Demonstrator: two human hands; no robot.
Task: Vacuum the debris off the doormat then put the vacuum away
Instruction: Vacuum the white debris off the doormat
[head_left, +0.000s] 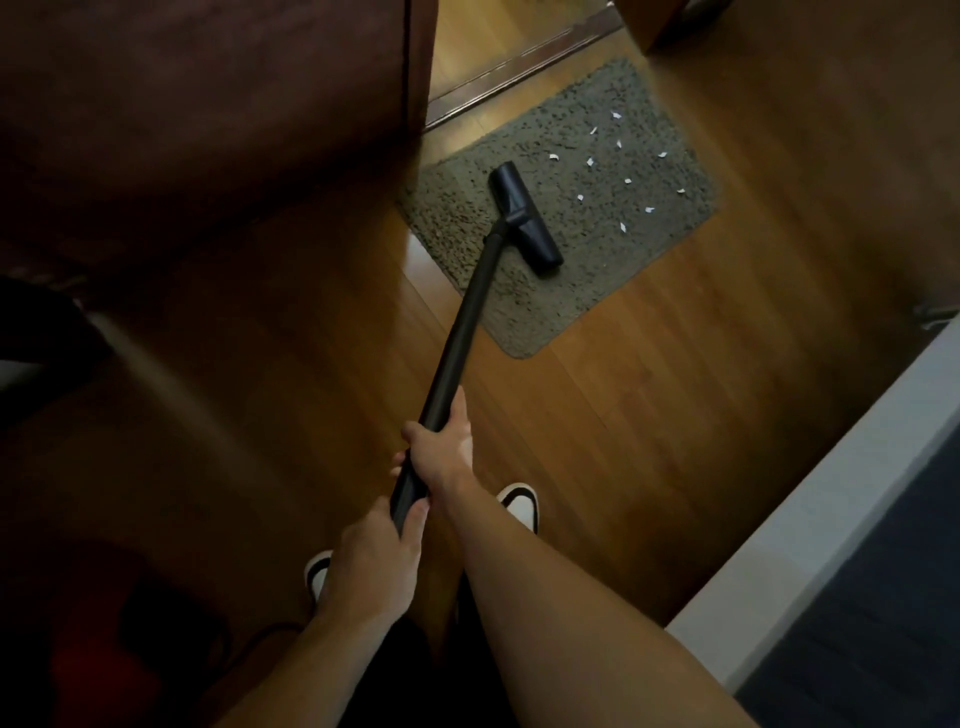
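Note:
A grey shaggy doormat (613, 270) lies on the wooden floor ahead of me. Several small white paper scraps (623, 181) are scattered over its right half. The black vacuum wand (467, 322) runs from my hands up to a dark floor head (524, 214), which rests on the mat's left half, left of the scraps. My right hand (441, 441) grips the wand higher up. My left hand (379, 551) grips its lower end, just behind the right. The vacuum's body is not visible.
A dark wooden door or cabinet (218, 114) stands close on the left, beside the mat. A door threshold (519, 57) runs behind the mat. A white ledge with a dark panel (841, 519) lines the right side. My shoes (519, 504) stand on the floor.

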